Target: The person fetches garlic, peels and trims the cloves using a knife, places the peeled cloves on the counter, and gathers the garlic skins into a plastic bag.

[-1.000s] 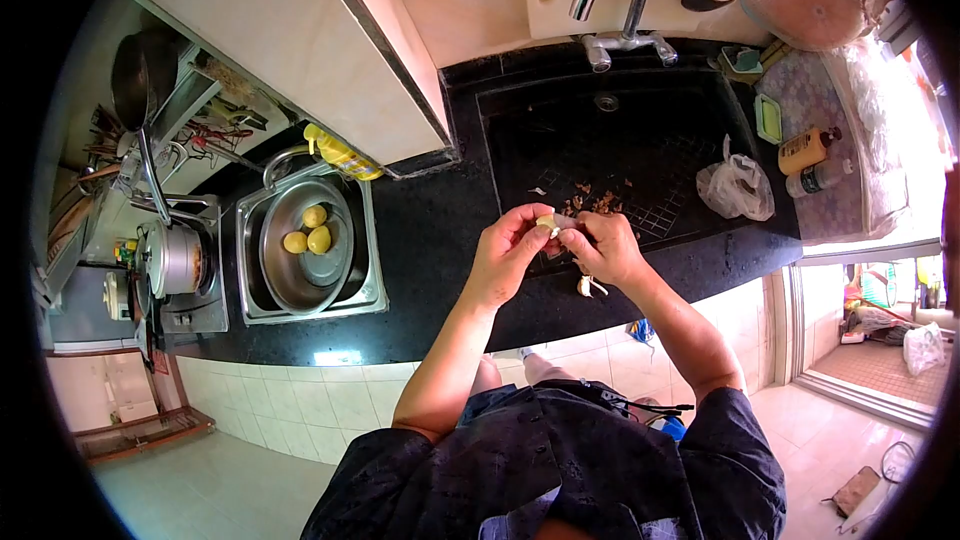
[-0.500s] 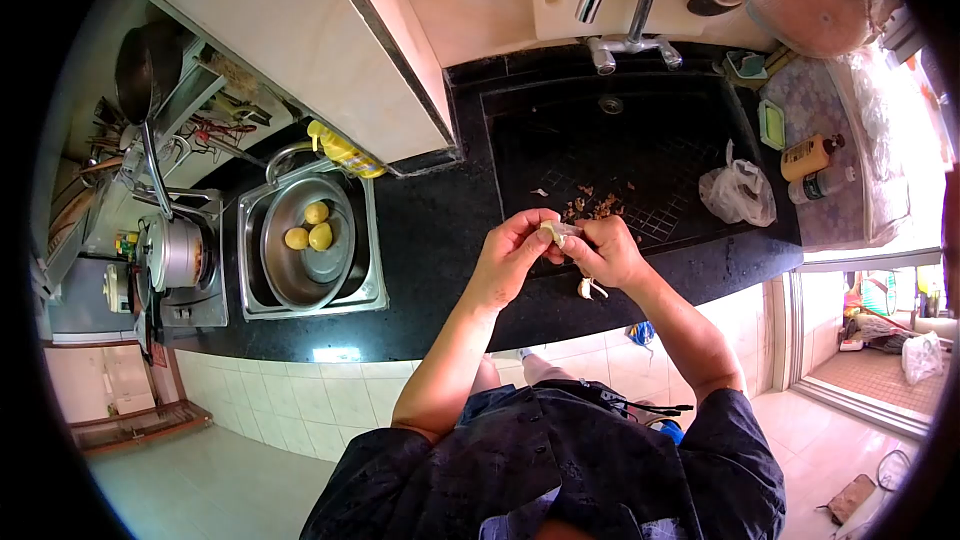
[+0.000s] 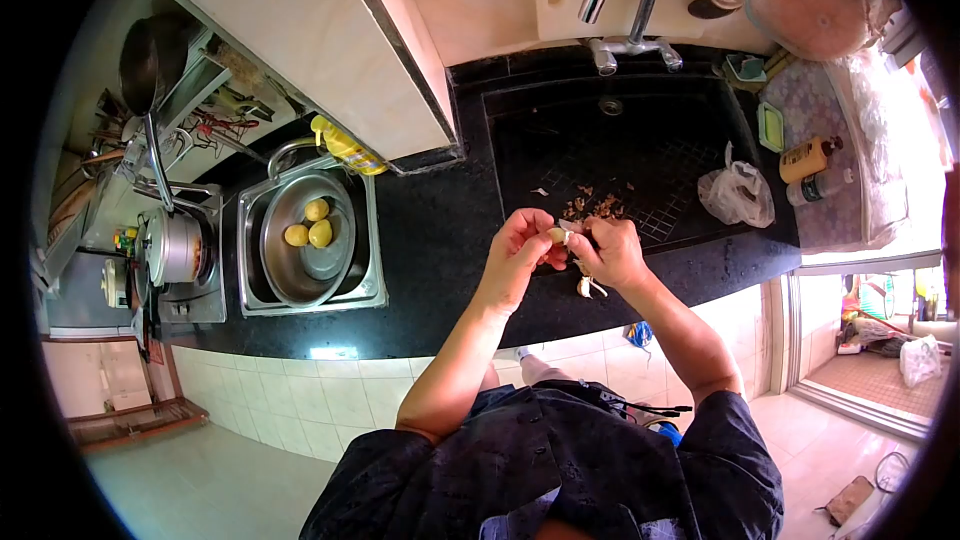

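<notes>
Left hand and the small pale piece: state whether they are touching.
Touching. The head view shows the left hand pinching the small pale piece, with no gap showing.

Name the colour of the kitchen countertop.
The countertop is black, seen best in the head view.

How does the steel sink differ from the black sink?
The steel sink is shiny silver; the black sink is dark. The steel sink looks smaller than the black sink. The steel sink holds a metal basin with three yellow items; the black sink holds brown scraps and a plastic bag. Both are set in the counter.
</notes>
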Demonstrator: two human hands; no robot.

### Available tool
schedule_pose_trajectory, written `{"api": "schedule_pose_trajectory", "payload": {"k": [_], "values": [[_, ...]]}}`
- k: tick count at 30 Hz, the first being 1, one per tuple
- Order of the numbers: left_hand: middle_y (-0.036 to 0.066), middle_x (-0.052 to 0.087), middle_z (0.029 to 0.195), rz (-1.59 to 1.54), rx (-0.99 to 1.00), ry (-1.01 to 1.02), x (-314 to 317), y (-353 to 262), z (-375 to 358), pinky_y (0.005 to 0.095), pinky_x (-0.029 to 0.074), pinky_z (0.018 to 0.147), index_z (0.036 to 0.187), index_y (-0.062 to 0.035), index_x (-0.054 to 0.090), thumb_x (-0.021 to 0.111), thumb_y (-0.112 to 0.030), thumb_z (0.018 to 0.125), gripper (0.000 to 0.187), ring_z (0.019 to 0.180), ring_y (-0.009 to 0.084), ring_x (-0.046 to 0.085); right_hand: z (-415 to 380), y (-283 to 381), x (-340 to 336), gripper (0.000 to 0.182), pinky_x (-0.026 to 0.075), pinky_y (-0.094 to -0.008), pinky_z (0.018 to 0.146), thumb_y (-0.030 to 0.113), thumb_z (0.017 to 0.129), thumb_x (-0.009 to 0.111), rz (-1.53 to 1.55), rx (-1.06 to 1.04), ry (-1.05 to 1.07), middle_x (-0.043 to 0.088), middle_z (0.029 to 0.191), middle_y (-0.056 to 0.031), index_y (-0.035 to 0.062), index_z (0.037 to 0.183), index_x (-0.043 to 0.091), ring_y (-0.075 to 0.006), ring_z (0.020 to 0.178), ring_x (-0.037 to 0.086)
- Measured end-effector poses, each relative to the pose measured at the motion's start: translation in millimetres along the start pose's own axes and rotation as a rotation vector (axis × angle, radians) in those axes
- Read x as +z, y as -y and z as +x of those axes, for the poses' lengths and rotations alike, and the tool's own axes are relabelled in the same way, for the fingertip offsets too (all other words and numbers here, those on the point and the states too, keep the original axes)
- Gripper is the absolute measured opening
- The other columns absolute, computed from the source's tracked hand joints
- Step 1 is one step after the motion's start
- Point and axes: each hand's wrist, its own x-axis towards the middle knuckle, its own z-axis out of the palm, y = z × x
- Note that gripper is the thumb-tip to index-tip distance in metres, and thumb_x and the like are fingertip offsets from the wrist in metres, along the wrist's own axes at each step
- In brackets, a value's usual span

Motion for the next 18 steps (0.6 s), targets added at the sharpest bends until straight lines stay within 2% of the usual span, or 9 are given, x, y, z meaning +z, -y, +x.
{"api": "schedule_pose_trajectory", "payload": {"k": [6,8,11,18], "values": [[0.005,0.063,0.077,0.128,-0.152,-0.044,-2.8,0.0,-0.2,0.0232,0.051,0.051,0.108,-0.0032,0.059,0.053,-0.013,0.097,0.016,0.061,0.0111,0.061,-2.6,-6.6,9.8,0.039,0.046,-0.0376,0.043,0.034,0.085,0.073,-0.283,-0.131,-0.088,0.057,0.055,-0.0092,0.0082,0.065,0.051,-0.0281,0.047,0.059],[0.005,0.063,0.077,0.102,-0.165,-0.040,-4.0,5.8,-1.4,0.0227,0.050,0.051,0.109,-0.0033,0.059,0.052,-0.013,0.097,0.017,0.060,0.0107,0.061,-4.7,-8.4,12.8,0.039,0.045,-0.0376,0.042,0.034,0.084,0.073,-0.320,-0.158,-0.109,0.056,0.055,-0.0084,0.0087,0.065,0.050,-0.0273,0.046,0.059],[0.005,0.063,0.078,0.056,-0.164,-0.037,0.4,9.2,-4.1,0.0226,0.050,0.052,0.109,-0.0035,0.059,0.052,-0.013,0.098,0.016,0.060,0.0104,0.061,-6.2,-9.5,17.5,0.039,0.046,-0.0368,0.042,0.034,0.084,0.073,-0.345,-0.135,-0.131,0.057,0.054,-0.0078,0.0090,0.064,0.050,-0.0267,0.046,0.059],[0.003,0.065,0.084,0.017,-0.048,-0.051,-5.0,12.8,-2.2,0.0227,0.051,0.055,0.112,-0.0059,0.060,0.050,-0.014,0.101,0.017,0.065,0.0095,0.061,-15.0,-1.7,7.5,0.036,0.046,-0.0379,0.043,0.030,0.082,0.074,-0.178,-0.096,-0.063,0.058,0.056,-0.0102,0.0065,0.065,0.053,-0.0281,0.048,0.060]]}}
